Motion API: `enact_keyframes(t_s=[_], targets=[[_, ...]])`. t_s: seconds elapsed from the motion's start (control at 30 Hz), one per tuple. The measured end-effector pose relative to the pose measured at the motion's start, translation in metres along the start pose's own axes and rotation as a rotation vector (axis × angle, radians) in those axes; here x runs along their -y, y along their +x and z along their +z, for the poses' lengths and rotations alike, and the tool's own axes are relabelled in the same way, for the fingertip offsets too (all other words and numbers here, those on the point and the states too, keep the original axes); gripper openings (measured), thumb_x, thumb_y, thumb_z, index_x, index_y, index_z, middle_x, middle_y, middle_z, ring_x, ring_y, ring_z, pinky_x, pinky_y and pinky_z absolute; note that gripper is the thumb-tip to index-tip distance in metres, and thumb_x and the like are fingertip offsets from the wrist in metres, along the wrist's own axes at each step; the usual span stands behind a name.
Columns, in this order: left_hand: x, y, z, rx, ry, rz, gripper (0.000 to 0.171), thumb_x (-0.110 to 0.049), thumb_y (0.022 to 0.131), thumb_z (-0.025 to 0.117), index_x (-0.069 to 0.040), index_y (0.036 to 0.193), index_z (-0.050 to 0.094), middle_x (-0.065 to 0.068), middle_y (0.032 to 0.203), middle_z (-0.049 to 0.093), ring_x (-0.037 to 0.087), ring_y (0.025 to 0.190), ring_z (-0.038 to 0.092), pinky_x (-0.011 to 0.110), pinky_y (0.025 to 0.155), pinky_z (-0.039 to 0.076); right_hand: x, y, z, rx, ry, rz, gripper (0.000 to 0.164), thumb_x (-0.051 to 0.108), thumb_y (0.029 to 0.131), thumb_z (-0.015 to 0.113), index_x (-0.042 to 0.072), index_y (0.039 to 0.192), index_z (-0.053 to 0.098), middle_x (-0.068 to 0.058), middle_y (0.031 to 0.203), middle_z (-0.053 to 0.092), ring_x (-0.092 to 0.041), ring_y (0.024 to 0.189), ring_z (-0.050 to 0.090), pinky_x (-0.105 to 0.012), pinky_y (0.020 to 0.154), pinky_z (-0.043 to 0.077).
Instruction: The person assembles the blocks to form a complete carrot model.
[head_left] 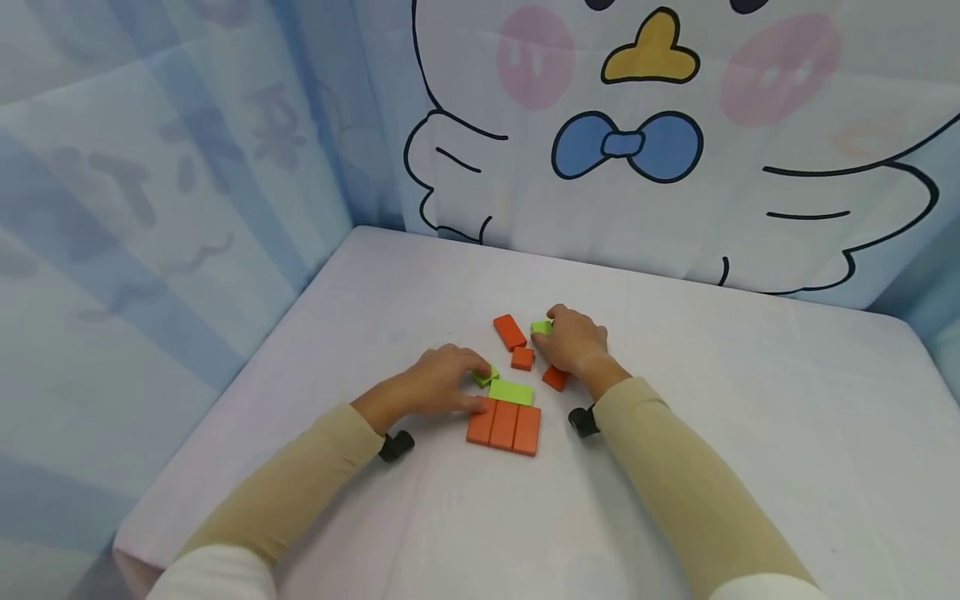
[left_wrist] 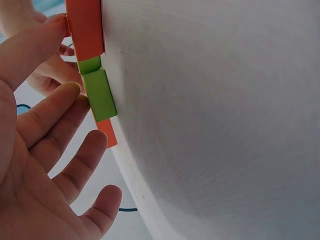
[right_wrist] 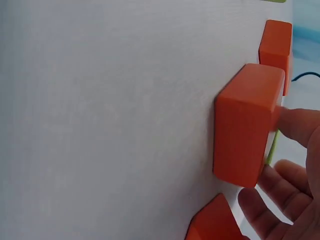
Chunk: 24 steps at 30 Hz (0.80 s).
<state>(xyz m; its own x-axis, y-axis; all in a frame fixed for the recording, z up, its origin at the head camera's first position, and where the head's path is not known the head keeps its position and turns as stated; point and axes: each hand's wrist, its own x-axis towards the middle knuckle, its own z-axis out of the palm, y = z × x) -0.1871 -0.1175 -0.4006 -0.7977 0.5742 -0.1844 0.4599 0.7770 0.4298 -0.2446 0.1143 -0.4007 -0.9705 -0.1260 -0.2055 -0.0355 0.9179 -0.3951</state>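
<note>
Three orange blocks (head_left: 504, 426) lie side by side, with a flat green block (head_left: 512, 392) against their far edge. My left hand (head_left: 442, 380) has its thumb at the leftmost orange block; its fairly straight fingers touch a smaller green block (left_wrist: 100, 95) beside the row. Farther back, my right hand (head_left: 576, 340) pinches another green block (head_left: 540, 327) between thumb and fingers. The right wrist view shows only a thin green edge of it behind a small orange block (right_wrist: 240, 130). The palm hides the rest.
Near the right hand, a loose orange block (head_left: 510, 332) touches the small one's far side, and another orange block (head_left: 556, 377) lies partly under the wrist. Everything rests on a white-covered table (head_left: 450, 533). A printed curtain (head_left: 645, 217) hangs behind the far edge.
</note>
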Motion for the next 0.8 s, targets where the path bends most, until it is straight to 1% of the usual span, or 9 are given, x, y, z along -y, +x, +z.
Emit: enact_keyframes(t_s=[0.17, 0.27, 0.33, 0.43, 0.53, 0.6, 0.67, 0.73, 0.8], targets=[[-0.002, 0.001, 0.0, 0.008, -0.009, 0.009, 0.048, -0.036, 0.088, 0.079, -0.014, 0.129, 0.066, -0.002, 0.127, 0.063, 0.021, 0.122, 0.051, 0.045, 0.103, 0.039, -0.002, -0.003, -0.003, -0.001, 0.008, 0.016, 0.053, 0.031, 0.099, 0.058, 0.003, 0.142, 0.048, -0.017, 0.127, 0.06, -0.033, 0.106, 0.054, -0.054, 0.1, 0.036], [-0.002, 0.0, -0.001, 0.009, -0.003, -0.001, 0.048, -0.037, 0.088, 0.079, -0.014, 0.129, 0.066, -0.002, 0.127, 0.063, 0.022, 0.121, 0.051, 0.045, 0.102, 0.039, -0.006, -0.011, -0.007, -0.013, 0.026, -0.02, 0.052, 0.03, 0.098, 0.059, 0.003, 0.14, 0.05, -0.016, 0.126, 0.061, -0.032, 0.105, 0.055, -0.052, 0.098, 0.037], [-0.003, -0.001, -0.002, 0.007, 0.003, -0.011, 0.048, -0.037, 0.088, 0.079, -0.014, 0.128, 0.067, -0.002, 0.128, 0.063, 0.022, 0.121, 0.051, 0.045, 0.102, 0.039, -0.008, -0.02, -0.01, -0.021, 0.036, -0.066, 0.05, 0.03, 0.097, 0.061, 0.002, 0.138, 0.053, -0.015, 0.125, 0.062, -0.032, 0.104, 0.056, -0.051, 0.096, 0.039], [-0.003, -0.001, -0.001, 0.005, 0.011, -0.018, 0.048, -0.037, 0.088, 0.079, -0.014, 0.128, 0.067, -0.002, 0.128, 0.062, 0.022, 0.122, 0.05, 0.045, 0.103, 0.039, -0.01, -0.039, -0.012, -0.017, 0.057, -0.148, 0.047, 0.028, 0.095, 0.063, 0.001, 0.133, 0.057, -0.014, 0.123, 0.064, -0.031, 0.103, 0.058, -0.048, 0.093, 0.045], [-0.003, -0.001, -0.001, 0.001, 0.012, -0.015, 0.048, -0.037, 0.088, 0.079, -0.015, 0.128, 0.067, -0.002, 0.129, 0.062, 0.022, 0.123, 0.051, 0.045, 0.103, 0.039, -0.011, -0.06, -0.009, 0.001, 0.088, -0.214, 0.043, 0.025, 0.094, 0.066, 0.001, 0.129, 0.061, -0.012, 0.116, 0.067, -0.028, 0.1, 0.061, -0.045, 0.088, 0.05], [-0.004, -0.001, -0.001, 0.001, 0.008, -0.015, 0.048, -0.037, 0.088, 0.079, -0.015, 0.129, 0.067, -0.002, 0.129, 0.062, 0.022, 0.123, 0.051, 0.045, 0.103, 0.039, -0.01, -0.071, -0.005, 0.012, 0.11, -0.24, 0.04, 0.024, 0.093, 0.068, 0.001, 0.126, 0.062, -0.01, 0.11, 0.068, -0.025, 0.095, 0.062, -0.042, 0.084, 0.052], [-0.005, -0.001, -0.001, 0.004, 0.008, -0.018, 0.048, -0.037, 0.088, 0.078, -0.015, 0.129, 0.066, -0.002, 0.129, 0.062, 0.022, 0.123, 0.05, 0.046, 0.103, 0.039, -0.01, -0.079, -0.001, 0.011, 0.123, -0.257, 0.038, 0.023, 0.092, 0.069, 0.001, 0.122, 0.064, -0.008, 0.104, 0.068, -0.022, 0.092, 0.062, -0.04, 0.083, 0.052], [-0.006, -0.001, -0.002, 0.006, 0.009, -0.026, 0.048, -0.037, 0.088, 0.078, -0.015, 0.129, 0.066, -0.002, 0.129, 0.062, 0.023, 0.123, 0.05, 0.046, 0.103, 0.039, -0.01, -0.083, 0.002, 0.004, 0.14, -0.255, 0.036, 0.022, 0.091, 0.07, 0.0, 0.12, 0.065, -0.007, 0.1, 0.068, -0.021, 0.089, 0.061, -0.039, 0.081, 0.052], [-0.007, 0.0, -0.002, 0.011, 0.011, -0.036, 0.048, -0.037, 0.089, 0.078, -0.015, 0.129, 0.066, -0.002, 0.129, 0.062, 0.023, 0.123, 0.05, 0.047, 0.103, 0.039, -0.011, -0.085, 0.005, -0.003, 0.152, -0.24, 0.037, 0.022, 0.092, 0.07, 0.0, 0.12, 0.064, -0.007, 0.101, 0.067, -0.022, 0.09, 0.061, -0.04, 0.083, 0.052]])
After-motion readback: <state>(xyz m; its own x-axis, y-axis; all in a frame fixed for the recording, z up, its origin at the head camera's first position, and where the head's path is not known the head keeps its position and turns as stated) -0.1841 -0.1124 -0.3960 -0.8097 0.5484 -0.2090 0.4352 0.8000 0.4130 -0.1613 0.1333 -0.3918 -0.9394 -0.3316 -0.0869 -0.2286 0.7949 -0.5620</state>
